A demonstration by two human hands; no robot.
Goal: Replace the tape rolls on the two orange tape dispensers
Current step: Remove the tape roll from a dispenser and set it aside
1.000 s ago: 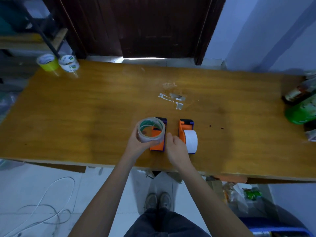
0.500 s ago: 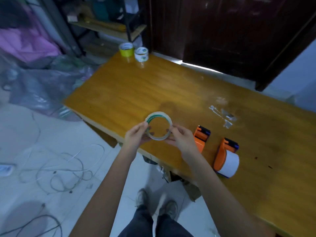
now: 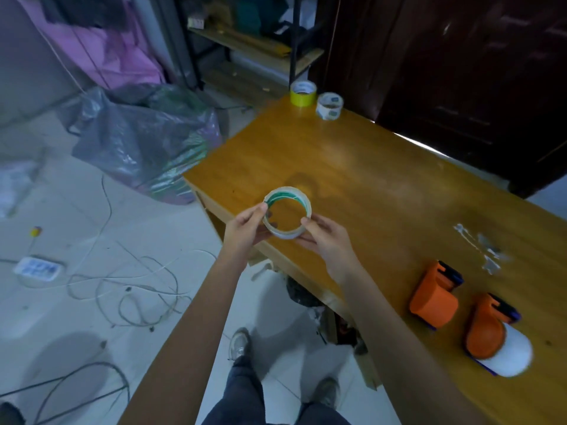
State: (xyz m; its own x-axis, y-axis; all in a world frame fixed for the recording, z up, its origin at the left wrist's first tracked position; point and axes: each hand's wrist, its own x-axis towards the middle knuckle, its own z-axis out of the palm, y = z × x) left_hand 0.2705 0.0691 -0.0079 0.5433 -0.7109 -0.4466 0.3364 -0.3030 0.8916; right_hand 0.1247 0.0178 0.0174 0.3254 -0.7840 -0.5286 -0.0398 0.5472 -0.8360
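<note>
— Holding the nearly spent tape roll (image 3: 287, 213) over the table (image 3: 383, 191) edge?
— Yes, left hand (image 3: 245, 228) and right hand (image 3: 325, 240) pinch its rim; probably light, flimsy, so grip outside gently.

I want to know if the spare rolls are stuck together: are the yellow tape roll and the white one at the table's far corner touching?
Apart. The head view shows a strip of table between the yellow tape roll and the white tape roll.

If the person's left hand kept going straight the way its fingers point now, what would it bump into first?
The left hand points right, and is already touching the nearly used-up clear tape ring with green inner print. Past that, the right hand gripping the ring's other side, though depth is uncertain.
</note>
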